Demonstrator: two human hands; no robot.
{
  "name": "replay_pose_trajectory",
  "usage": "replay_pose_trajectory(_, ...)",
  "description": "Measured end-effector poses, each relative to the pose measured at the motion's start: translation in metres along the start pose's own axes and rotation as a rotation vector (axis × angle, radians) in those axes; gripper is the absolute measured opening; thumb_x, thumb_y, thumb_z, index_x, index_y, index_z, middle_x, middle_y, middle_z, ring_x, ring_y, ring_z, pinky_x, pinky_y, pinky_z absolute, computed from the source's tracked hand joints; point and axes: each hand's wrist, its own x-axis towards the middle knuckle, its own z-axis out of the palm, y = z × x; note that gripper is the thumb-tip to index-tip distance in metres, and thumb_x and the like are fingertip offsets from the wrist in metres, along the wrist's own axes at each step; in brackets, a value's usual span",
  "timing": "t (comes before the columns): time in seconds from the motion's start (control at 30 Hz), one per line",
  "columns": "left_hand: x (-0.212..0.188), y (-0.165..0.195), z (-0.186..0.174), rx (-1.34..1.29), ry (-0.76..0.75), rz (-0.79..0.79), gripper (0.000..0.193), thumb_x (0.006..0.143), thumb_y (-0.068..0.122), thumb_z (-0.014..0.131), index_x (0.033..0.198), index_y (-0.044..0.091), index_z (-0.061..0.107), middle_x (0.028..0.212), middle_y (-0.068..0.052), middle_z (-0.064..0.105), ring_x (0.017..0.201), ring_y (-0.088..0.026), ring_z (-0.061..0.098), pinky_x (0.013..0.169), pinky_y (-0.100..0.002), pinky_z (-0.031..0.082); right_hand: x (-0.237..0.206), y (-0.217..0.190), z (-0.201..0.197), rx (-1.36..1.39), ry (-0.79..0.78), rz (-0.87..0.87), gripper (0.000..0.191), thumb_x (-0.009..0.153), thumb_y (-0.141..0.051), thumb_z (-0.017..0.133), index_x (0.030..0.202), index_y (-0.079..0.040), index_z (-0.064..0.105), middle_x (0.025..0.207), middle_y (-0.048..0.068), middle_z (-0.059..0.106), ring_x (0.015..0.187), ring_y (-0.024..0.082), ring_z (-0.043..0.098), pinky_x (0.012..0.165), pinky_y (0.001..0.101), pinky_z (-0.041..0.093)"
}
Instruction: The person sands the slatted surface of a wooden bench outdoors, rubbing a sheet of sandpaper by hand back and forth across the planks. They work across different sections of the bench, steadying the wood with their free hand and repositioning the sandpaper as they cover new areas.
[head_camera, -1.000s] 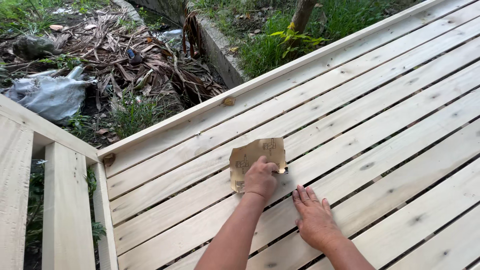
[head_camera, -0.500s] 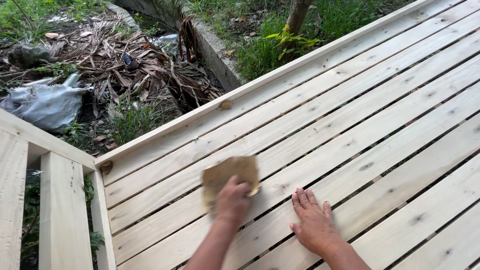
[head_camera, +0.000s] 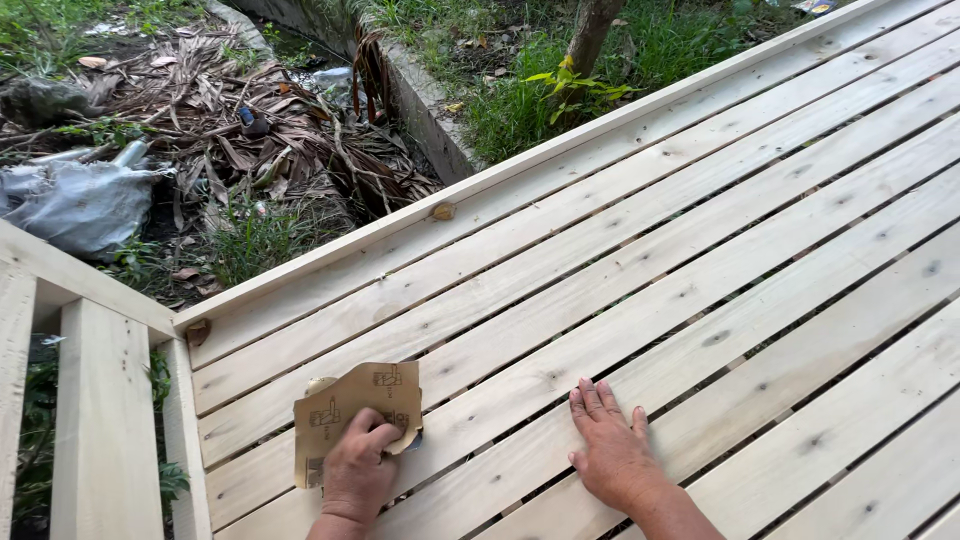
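My left hand (head_camera: 357, 472) presses a folded sheet of brown sandpaper (head_camera: 350, 408) flat against a pale wooden deck board (head_camera: 480, 330), near the deck's left end. Its fingers curl over the sheet's lower right part. My right hand (head_camera: 608, 446) lies flat and spread on a neighbouring board, a short way to the right, holding nothing. The deck is made of long unpainted slats with dark gaps between them, running diagonally up to the right.
A wooden railing with upright posts (head_camera: 100, 420) stands at the left edge. Beyond the deck lie dry palm fronds (head_camera: 260, 130), a grey plastic sheet (head_camera: 80, 205), a concrete kerb (head_camera: 420, 100), grass and a thin tree trunk (head_camera: 590, 35).
My left hand has slid the sandpaper leftward along the boards, toward the deck's left end. My right hand has stayed flat in nearly the same place.
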Motion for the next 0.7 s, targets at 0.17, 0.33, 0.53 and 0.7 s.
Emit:
replay_pose_trajectory(0.17, 0.027, 0.040, 0.028, -0.035, -0.003, 0.119, 0.023, 0.068, 0.000, 0.065, 0.083, 0.015, 0.074, 0.095, -0.006, 0.065, 0.091, -0.031, 0.067, 0.074, -0.045, 0.055, 0.001, 0.000, 0.005, -0.001, 0.025, -0.007, 0.084, 0.104, -0.035, 0.054, 0.165, -0.019, 0.000, 0.174, -0.003, -0.012, 0.161, 0.019, -0.010, 0.128, 0.0587, 0.005)
replay_pose_trajectory(0.33, 0.091, 0.139, 0.098, -0.143, -0.062, 0.185, 0.017, 0.079, 0.005, 0.064, 0.083, 0.016, 0.077, 0.097, -0.011, 0.064, 0.097, -0.034, 0.066, 0.085, -0.046, 0.053, 0.002, 0.001, 0.002, 0.027, 0.042, -0.007, 0.085, 0.102, -0.033, 0.057, 0.165, -0.018, 0.003, 0.175, -0.004, -0.008, 0.161, 0.019, -0.007, 0.128, 0.0583, 0.008)
replay_pose_trajectory(0.53, 0.073, 0.111, 0.076, -0.154, -0.025, 0.130, 0.019, 0.079, 0.007, 0.065, 0.085, 0.017, 0.079, 0.102, -0.009, 0.066, 0.100, -0.033, 0.067, 0.085, -0.044, 0.055, -0.001, 0.001, -0.009, 0.069, -0.012, 0.018, 0.082, 0.103, -0.031, 0.056, 0.166, -0.023, 0.004, 0.175, -0.009, -0.009, 0.161, 0.015, -0.006, 0.129, 0.0577, 0.008)
replay_pose_trajectory(0.7, 0.017, 0.014, -0.002, -0.191, -0.095, -0.153, 0.029, 0.074, 0.000, 0.065, 0.086, 0.019, 0.082, 0.093, 0.001, 0.073, 0.093, -0.022, 0.074, 0.083, -0.038, 0.058, -0.004, -0.003, -0.010, 0.075, -0.046, 0.028, 0.083, 0.104, -0.032, 0.055, 0.166, -0.023, 0.000, 0.175, -0.009, -0.010, 0.161, 0.015, -0.008, 0.129, 0.0581, 0.005)
